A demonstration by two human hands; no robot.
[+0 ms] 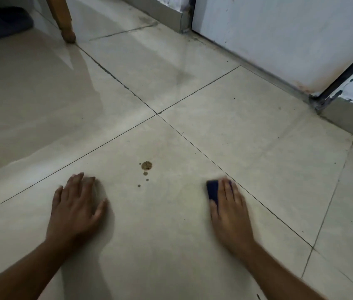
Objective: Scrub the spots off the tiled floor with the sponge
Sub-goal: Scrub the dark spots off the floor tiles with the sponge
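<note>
A brown spot (146,165) with several smaller droplets trailing below it marks the pale tiled floor (247,131) in the middle of the view. My right hand (229,204) lies flat on a dark blue sponge (212,190), pressing it onto the tile to the right of the spots. Only the sponge's left part shows from under my fingers. My left hand (78,202) rests flat on the floor left of the spots, fingers spread and holding nothing. Both hands look slightly blurred.
A wooden furniture leg (64,20) stands at the upper left beside a dark object (0,20). A white door (279,35) with a dark frame and a grey skirting (348,118) run along the upper right. Dark grout lines cross the floor.
</note>
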